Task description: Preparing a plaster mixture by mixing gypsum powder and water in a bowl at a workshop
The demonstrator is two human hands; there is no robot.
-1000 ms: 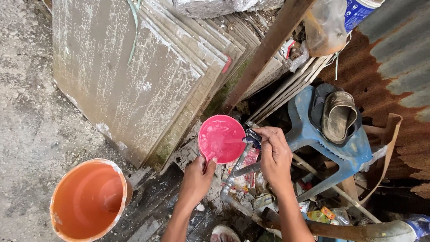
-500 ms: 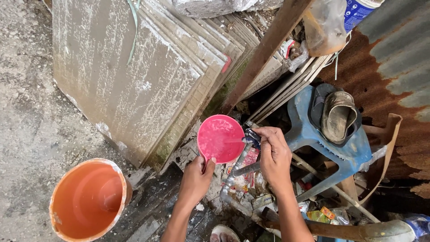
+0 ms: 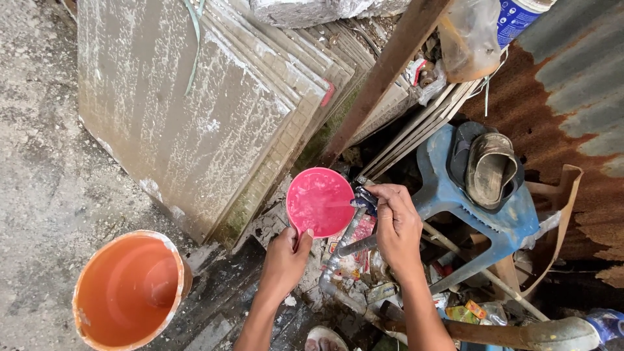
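Rough concrete floor (image 3: 39,162), daylight. Big dusty tiles (image 3: 188,123) lean in a stack against a slanted wooden beam (image 3: 383,71). Rusty corrugated wall (image 3: 572,84) on the right, with a blue plastic stool (image 3: 448,188) holding a worn shoe (image 3: 491,169). Litter underneath.

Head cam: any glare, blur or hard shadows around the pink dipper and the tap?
Head view: soft, even daylight with no hard shadows; pink dipper sharp, with a mild sheen on the water inside; tap partly hidden by the right hand; left hand crisp; orange bucket sharp; wide-angle bending at the edges.
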